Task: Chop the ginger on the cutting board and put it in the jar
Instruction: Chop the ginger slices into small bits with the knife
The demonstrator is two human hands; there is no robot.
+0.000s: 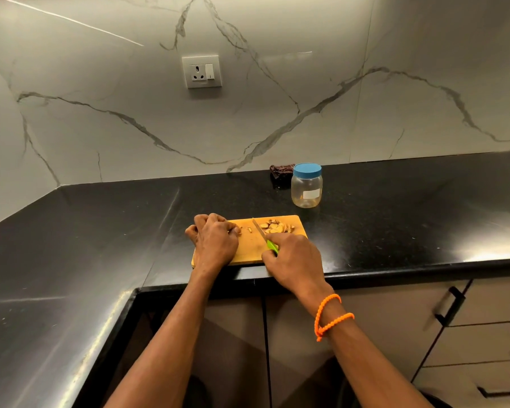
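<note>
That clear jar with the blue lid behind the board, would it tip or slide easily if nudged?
The jar looks nearly empty, so probably light. On the glossy black counter it would likely slide. Squat and wide-based, it seems unlikely to tip.

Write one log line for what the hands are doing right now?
step: chopping | left hand: pinches ginger | right hand: grips knife | slices: on cutting board | jar: lidded

We reached both bare forearms forward, side by side. Our left hand (215,241) lay knuckles up with its fingers curled under, pinching something too small to make out. Just beside it, our right hand (295,260) was curled in a grip, index finger extended forward, wrist bent slightly inward.
</note>
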